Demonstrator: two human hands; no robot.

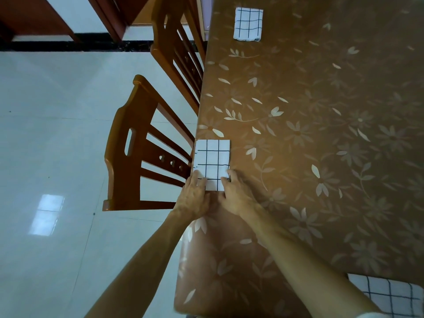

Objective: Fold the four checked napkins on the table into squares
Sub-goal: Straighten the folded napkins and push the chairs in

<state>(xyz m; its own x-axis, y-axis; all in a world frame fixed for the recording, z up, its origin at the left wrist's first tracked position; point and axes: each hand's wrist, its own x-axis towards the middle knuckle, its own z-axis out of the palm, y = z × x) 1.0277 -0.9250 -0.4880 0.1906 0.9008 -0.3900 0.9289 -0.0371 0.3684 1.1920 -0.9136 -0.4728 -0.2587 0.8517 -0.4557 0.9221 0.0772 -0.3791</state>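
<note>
white black-checked folded cloth napkin [212,157] lies long axis near-to-far at brown floral bench [298,134] left edge, left hand [195,196] flat-fingered on near-left corner, right hand [234,196] at near-right, grip unclear

- White, thin dark grid: that's the napkin [212,160] under the left hand [195,196] and right hand [236,196].
- Brown with pale flowers and leaves: the tablecloth [321,134] around them.
- Orange-brown: the chair [128,157] left of the left hand.

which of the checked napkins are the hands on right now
The folded napkin at the table's left edge, beside the nearer chair: the left hand and right hand rest on its near end. The far napkin and the bottom-right napkin lie untouched.
</note>
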